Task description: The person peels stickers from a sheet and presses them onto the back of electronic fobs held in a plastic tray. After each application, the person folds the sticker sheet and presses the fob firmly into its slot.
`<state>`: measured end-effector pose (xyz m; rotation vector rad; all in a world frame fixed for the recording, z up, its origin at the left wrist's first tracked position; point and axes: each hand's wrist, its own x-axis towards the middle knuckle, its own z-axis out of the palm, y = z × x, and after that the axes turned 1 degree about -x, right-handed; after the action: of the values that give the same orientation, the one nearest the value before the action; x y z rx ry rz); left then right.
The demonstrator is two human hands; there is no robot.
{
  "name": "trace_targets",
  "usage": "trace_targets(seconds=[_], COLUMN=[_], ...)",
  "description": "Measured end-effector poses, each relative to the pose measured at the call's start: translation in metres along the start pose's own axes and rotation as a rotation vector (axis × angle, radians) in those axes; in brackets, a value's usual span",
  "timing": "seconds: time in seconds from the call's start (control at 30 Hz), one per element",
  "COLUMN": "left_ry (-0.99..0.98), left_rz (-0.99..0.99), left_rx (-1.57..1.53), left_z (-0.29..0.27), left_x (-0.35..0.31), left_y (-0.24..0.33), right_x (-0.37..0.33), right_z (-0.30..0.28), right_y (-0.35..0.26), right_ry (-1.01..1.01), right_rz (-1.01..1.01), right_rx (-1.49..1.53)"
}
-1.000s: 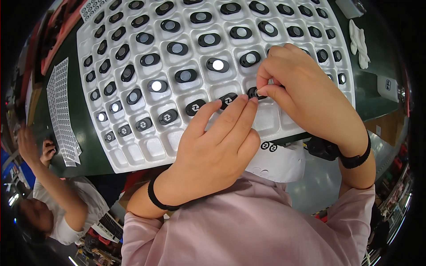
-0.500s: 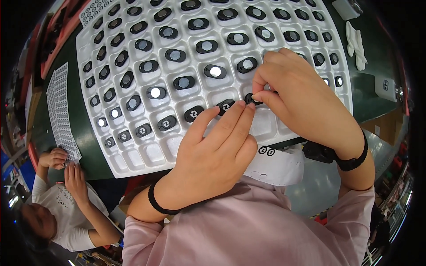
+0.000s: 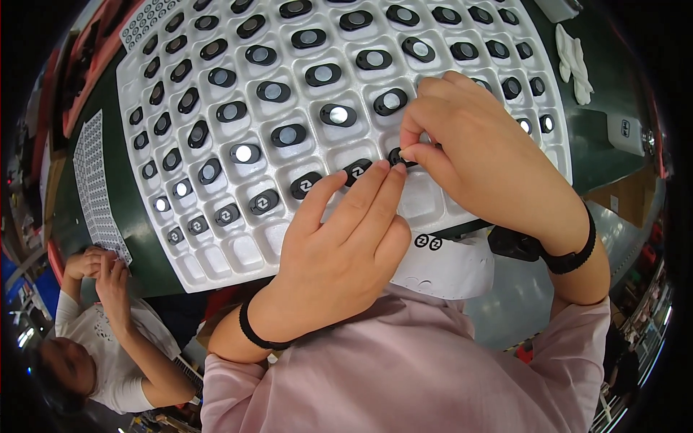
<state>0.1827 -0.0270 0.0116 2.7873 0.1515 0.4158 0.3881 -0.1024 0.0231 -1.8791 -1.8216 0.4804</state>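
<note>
A white moulded tray holds rows of small black oval devices. Those in the near row bear a round black-and-white mark; farther ones show a plain grey or shiny disc. My left hand lies over the near row with fingers stretched out, their tips at the edge of one black oval device. Over that same device my right hand bends in, thumb and forefinger pinched together at its top. Whatever sits in the pinch is hidden. Below the tray's near edge is a white sticker sheet with two round black stickers.
A long sticker sheet lies on the dark green table at left, where another person's hands work on its end. White gloves and a white box-shaped object are at right. A brown carton stands beyond.
The tray and both hands appear slightly farther left in the picture. My hands keep the same hold at the same device. The other person's hands have drawn closer together.
</note>
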Motion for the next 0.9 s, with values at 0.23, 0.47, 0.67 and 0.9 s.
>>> trace_targets(seconds=[0.23, 0.47, 0.67, 0.9], left_ry=[-0.023, -0.040, -0.005, -0.032], left_rz=[-0.004, -0.008, 0.039, -0.019], left_rx=[0.000, -0.009, 0.021, -0.113], left_z=[-0.003, -0.004, -0.001, -0.009], left_x=[0.001, 0.001, 0.001, 0.001], left_y=[0.000, -0.001, -0.004, -0.004], right_x=[-0.005, -0.047, -0.058, -0.049], right_z=[0.000, 0.002, 0.009, -0.001], right_y=[-0.006, -0.010, -0.025, -0.015], right_ry=[0.077, 0.168, 0.059, 0.031], right_rz=[-0.035, -0.122, -0.120, -0.138], right_rx=[-0.075, -0.067, -0.246, -0.143])
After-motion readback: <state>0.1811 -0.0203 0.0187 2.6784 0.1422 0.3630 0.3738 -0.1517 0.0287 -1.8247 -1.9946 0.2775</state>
